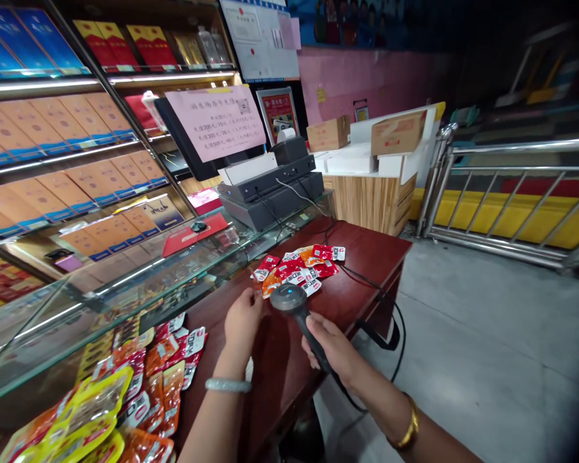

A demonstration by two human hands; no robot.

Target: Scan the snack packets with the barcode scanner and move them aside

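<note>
My right hand [335, 347] is wrapped round the handle of a dark grey barcode scanner [289, 298], whose head shows a small blue light. The scanner's cable hangs below the handle. To its left, my left hand [244, 318] has its fingers drawn together at the near edge of a small pile of red, orange and white snack packets [294, 273]. What those fingertips pinch, if anything, cannot be made out. A bigger heap of similar packets [166, 360], with yellow-edged bags [94, 411] on top, lies at lower left.
Packets lie on a dark red wooden table [367, 257] beside a glass display counter [139, 283]. A cash register [270, 186] and a monitor [188, 141] with a pink sign stand behind. A black cable [401, 328] hangs off the table's right edge. A metal railing [516, 170] stands at right.
</note>
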